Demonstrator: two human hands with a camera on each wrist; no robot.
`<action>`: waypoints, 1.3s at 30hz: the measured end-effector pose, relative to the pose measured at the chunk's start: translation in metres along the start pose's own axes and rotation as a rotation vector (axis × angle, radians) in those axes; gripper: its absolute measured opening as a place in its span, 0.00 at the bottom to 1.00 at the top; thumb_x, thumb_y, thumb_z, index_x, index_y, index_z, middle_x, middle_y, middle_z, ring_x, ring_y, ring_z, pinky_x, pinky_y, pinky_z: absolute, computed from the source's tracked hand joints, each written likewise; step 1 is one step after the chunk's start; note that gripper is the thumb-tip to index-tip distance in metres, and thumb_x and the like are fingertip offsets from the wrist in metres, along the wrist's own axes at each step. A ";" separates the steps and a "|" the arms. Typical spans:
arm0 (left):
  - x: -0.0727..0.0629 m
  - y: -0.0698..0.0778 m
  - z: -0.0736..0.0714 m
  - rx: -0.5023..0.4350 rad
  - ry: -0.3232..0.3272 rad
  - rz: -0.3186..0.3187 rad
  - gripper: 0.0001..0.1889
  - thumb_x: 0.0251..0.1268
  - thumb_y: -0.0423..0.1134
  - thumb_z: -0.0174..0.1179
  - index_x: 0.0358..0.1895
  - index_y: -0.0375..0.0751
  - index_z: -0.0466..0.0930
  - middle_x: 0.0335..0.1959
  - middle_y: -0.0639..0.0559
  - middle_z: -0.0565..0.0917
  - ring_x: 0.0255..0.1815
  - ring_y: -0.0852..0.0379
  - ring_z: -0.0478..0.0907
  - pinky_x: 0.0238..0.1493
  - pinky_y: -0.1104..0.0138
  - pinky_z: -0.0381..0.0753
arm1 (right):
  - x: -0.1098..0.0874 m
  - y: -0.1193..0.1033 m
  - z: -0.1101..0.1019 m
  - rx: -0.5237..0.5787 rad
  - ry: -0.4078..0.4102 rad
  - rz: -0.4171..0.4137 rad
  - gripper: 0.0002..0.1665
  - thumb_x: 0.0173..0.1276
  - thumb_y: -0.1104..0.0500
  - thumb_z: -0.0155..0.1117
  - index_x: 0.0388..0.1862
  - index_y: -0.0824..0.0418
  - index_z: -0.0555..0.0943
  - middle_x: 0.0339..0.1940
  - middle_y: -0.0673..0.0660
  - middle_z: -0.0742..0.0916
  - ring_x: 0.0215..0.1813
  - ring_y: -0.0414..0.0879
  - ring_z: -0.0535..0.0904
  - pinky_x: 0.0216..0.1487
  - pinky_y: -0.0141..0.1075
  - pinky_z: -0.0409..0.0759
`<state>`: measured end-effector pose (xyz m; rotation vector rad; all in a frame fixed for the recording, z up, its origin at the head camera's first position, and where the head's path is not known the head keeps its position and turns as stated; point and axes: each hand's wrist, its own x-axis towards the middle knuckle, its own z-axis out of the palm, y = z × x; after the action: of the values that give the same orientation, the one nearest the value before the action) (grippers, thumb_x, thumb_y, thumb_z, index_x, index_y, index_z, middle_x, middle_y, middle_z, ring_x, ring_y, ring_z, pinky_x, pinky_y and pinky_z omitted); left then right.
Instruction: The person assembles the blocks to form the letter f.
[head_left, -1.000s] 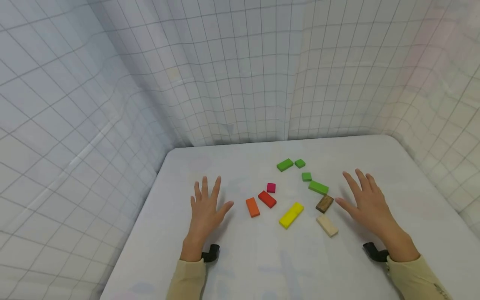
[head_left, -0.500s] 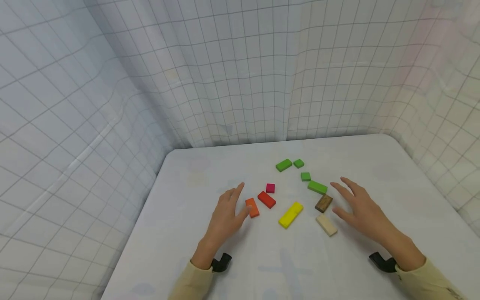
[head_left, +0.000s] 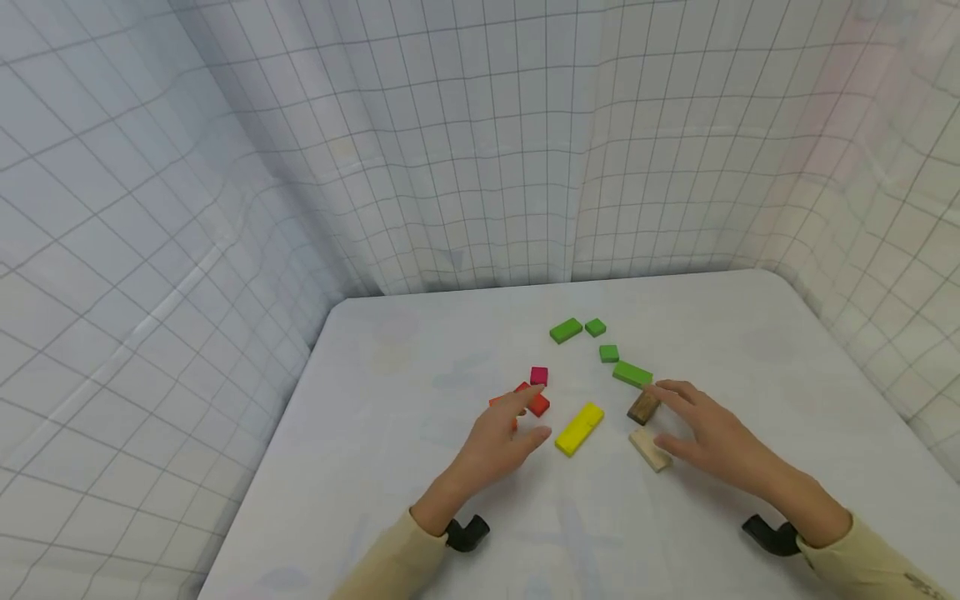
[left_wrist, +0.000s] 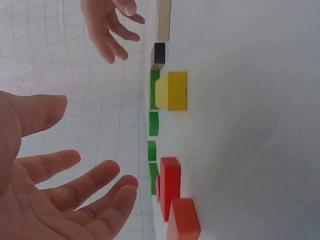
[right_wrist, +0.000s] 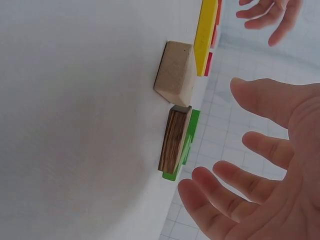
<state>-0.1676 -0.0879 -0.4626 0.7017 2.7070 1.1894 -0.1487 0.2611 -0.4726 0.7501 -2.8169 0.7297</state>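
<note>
My left hand (head_left: 495,446) hovers over the orange block (left_wrist: 183,220) and the red block (left_wrist: 170,185), partly hiding both in the head view. Its fingers are spread apart and hold nothing. To the right of that hand lies a long yellow block (head_left: 580,429). Above the dark brown wooden block (right_wrist: 175,140) and the pale wooden block (right_wrist: 176,72) is my right hand (head_left: 708,433), its fingers loosely bent with nothing between them. The wrist views show both hands raised off the table, apart from the blocks.
Several green blocks (head_left: 632,374) lie farther back, with a small magenta block (head_left: 539,376) beyond the red one. All rest flat on a white-covered table (head_left: 360,467). Gridded white curtains (head_left: 480,167) enclose its back and sides.
My left hand has moved right, from beside the blocks to over the orange and red ones. My right hand has shifted slightly left, over the wooden blocks. The blocks stay put.
</note>
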 end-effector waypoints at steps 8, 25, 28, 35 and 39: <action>0.009 0.015 0.027 -0.212 -0.110 0.018 0.27 0.72 0.48 0.62 0.72 0.51 0.72 0.58 0.51 0.81 0.54 0.55 0.79 0.55 0.66 0.79 | -0.002 0.000 0.006 0.094 -0.079 -0.012 0.43 0.61 0.52 0.78 0.73 0.50 0.71 0.59 0.50 0.79 0.51 0.47 0.79 0.43 0.41 0.81; 0.029 0.032 0.063 -0.335 -0.307 -0.119 0.24 0.71 0.52 0.61 0.66 0.50 0.79 0.57 0.63 0.82 0.47 0.67 0.81 0.44 0.69 0.81 | -0.002 0.004 0.010 0.127 -0.217 0.002 0.43 0.55 0.55 0.82 0.69 0.56 0.75 0.42 0.47 0.77 0.37 0.37 0.72 0.33 0.31 0.73; 0.035 0.035 0.066 -0.326 -0.326 -0.151 0.23 0.71 0.51 0.62 0.66 0.50 0.79 0.54 0.65 0.83 0.41 0.66 0.82 0.42 0.68 0.80 | -0.001 0.005 0.010 0.135 -0.240 0.019 0.41 0.55 0.55 0.81 0.69 0.55 0.76 0.40 0.46 0.76 0.36 0.38 0.71 0.33 0.31 0.72; 0.045 0.038 0.074 -0.342 -0.352 -0.193 0.22 0.71 0.49 0.63 0.65 0.50 0.80 0.34 0.60 0.86 0.34 0.61 0.81 0.36 0.68 0.78 | 0.000 0.008 0.008 0.181 -0.267 -0.003 0.39 0.57 0.58 0.80 0.68 0.59 0.76 0.38 0.46 0.77 0.35 0.37 0.72 0.33 0.31 0.74; 0.047 0.038 0.079 -0.345 -0.353 -0.206 0.21 0.71 0.48 0.63 0.65 0.51 0.81 0.32 0.59 0.86 0.34 0.61 0.81 0.35 0.68 0.77 | 0.001 0.009 0.009 0.228 -0.280 -0.020 0.38 0.58 0.61 0.78 0.68 0.63 0.75 0.39 0.47 0.79 0.35 0.37 0.74 0.34 0.31 0.76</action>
<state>-0.1738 0.0088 -0.4860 0.5118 2.1570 1.2936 -0.1539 0.2634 -0.4842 0.9860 -2.9980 1.0295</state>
